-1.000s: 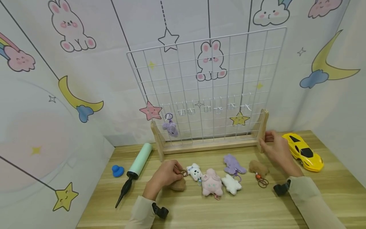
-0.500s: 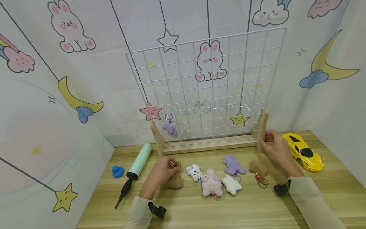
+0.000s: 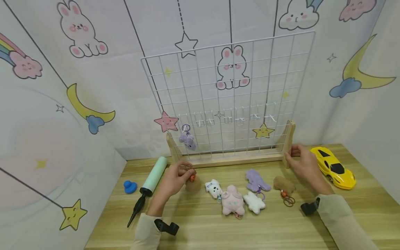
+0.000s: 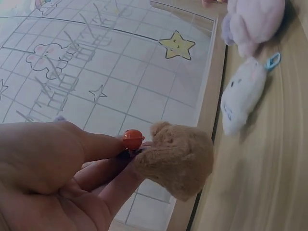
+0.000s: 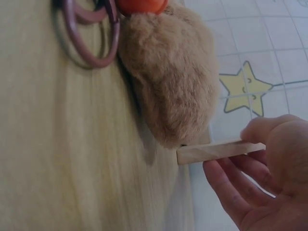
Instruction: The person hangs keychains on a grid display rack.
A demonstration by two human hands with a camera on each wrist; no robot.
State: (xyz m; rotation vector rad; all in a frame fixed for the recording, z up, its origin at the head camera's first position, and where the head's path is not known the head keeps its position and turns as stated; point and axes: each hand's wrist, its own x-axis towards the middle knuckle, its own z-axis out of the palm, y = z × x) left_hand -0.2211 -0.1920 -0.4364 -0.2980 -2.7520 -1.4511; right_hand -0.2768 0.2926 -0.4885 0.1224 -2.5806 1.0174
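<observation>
My left hand (image 3: 173, 178) pinches a brown plush keychain (image 3: 193, 186) near its ring and orange bell (image 4: 133, 139). The plush body (image 4: 178, 161) dangles from the fingertips, in front of the rack's left end. At the other end, my right hand (image 3: 303, 165) grips the wooden upright (image 5: 211, 153) of the stand, thumb on one face and fingers on the other. A white wire grid rack (image 3: 237, 157) rises from that stand, with a row of clear hooks. On its leftmost hook hangs a purple plush keychain (image 3: 187, 141).
Plush keychains lie before the rack: a white dog (image 3: 214, 188), a pink one (image 3: 232, 201), a white star (image 3: 254, 202), a purple one (image 3: 257, 180) and a brown one (image 3: 283, 184). A green pump (image 3: 154, 175) and blue duck (image 3: 130, 186) are left, a yellow car (image 3: 333, 168) right.
My left hand has lifted the brown plush keychain off the table and moved it toward the rack; the orange bell now shows. My right hand has stayed on the upright.
</observation>
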